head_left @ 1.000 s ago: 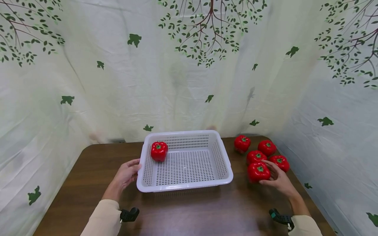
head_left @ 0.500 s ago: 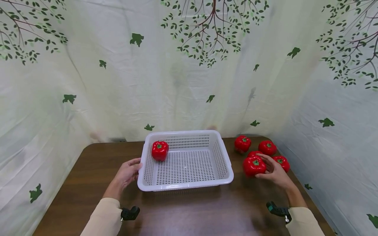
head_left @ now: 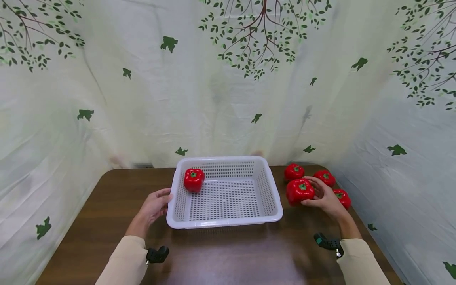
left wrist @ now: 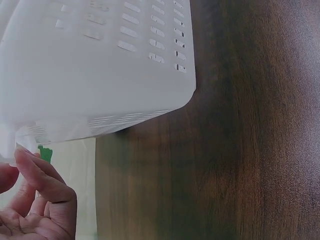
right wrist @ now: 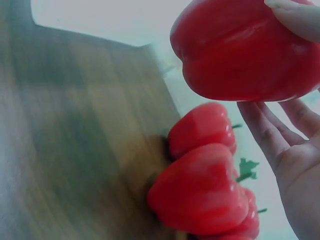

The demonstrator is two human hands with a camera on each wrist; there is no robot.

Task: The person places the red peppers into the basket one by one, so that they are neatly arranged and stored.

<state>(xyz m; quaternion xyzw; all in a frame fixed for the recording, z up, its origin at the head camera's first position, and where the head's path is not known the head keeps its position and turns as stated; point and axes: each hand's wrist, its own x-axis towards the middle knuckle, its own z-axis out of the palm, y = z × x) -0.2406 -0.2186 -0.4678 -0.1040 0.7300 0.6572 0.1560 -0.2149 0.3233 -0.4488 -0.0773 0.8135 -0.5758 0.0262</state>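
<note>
My right hand holds a red bell pepper between thumb and fingers, just right of the white plastic basket. In the right wrist view that bell pepper is raised above the table, with the thumb on one side and fingers on the other. My left hand grips the basket's left rim; the left wrist view shows its fingertips at the rim corner. Inside the basket, one red bell pepper stands upright at the back left. More red bell peppers stand behind the right hand, one of them hidden in the head view.
At the back right, loose bell peppers stand at the basket side, farther back and near the table's right edge. The brown wooden table ends at a leaf-printed curtain behind and on both sides.
My right hand has lifted the bell pepper from the front of the group and carried it left and slightly back, toward the basket. The left hand stays on the rim.
</note>
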